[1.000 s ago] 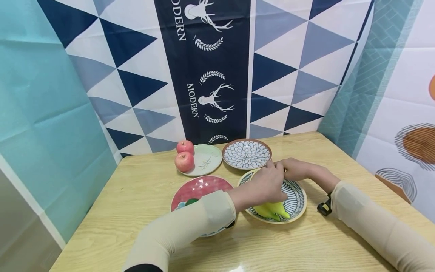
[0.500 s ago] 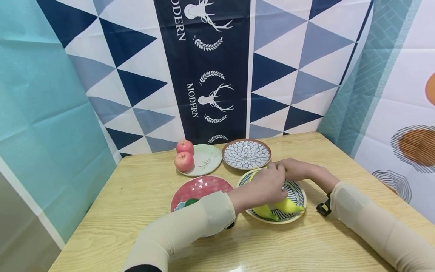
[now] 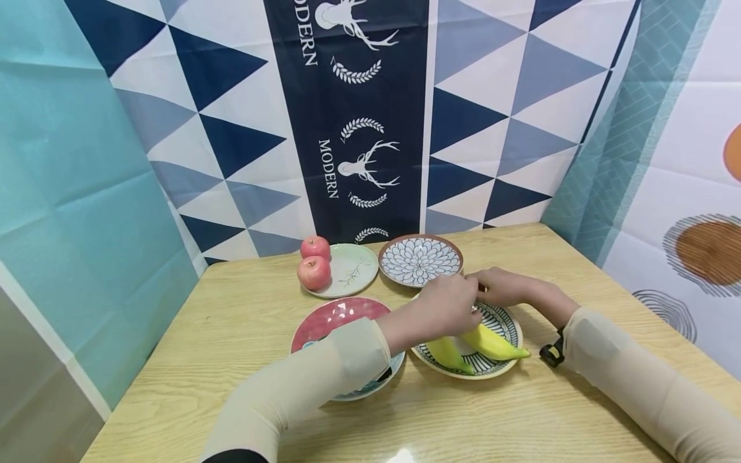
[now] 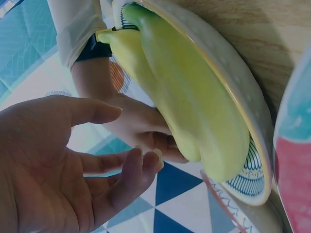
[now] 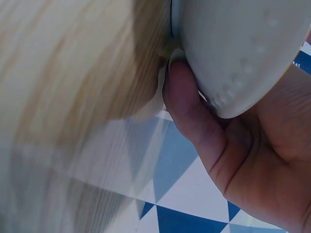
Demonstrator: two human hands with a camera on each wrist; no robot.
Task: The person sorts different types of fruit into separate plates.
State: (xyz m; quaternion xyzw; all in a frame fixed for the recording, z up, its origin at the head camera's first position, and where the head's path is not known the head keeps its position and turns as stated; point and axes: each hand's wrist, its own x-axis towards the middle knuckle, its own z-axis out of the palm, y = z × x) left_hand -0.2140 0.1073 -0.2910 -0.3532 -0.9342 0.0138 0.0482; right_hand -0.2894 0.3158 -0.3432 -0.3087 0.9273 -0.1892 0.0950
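Note:
Two yellow-green bananas, a right one (image 3: 492, 344) and a left one (image 3: 448, 355), lie side by side on a cream-rimmed plate with dark line patterns (image 3: 515, 334). Over the plate hovers my left hand (image 3: 448, 302); in the left wrist view its fingers are loosely bent, apart from the bananas, and hold nothing. At the plate's far right edge, my right hand (image 3: 502, 287) grips the rim. The right wrist view shows its thumb (image 5: 189, 102) against the plate's pale outer wall (image 5: 233, 48); the rim hides its other fingers.
Left of the bananas' plate stands a red and blue plate (image 3: 324, 319), partly under my left sleeve. Behind are a brown-rimmed flower-pattern plate (image 3: 419, 259) and a pale green plate (image 3: 356, 273) with two apples (image 3: 314, 272) at its left. A patterned cloth backs the table.
My left hand has come off the bananas and risen slightly. The right banana has turned, its tip swinging right to the plate's rim. My right hand has kept its place.

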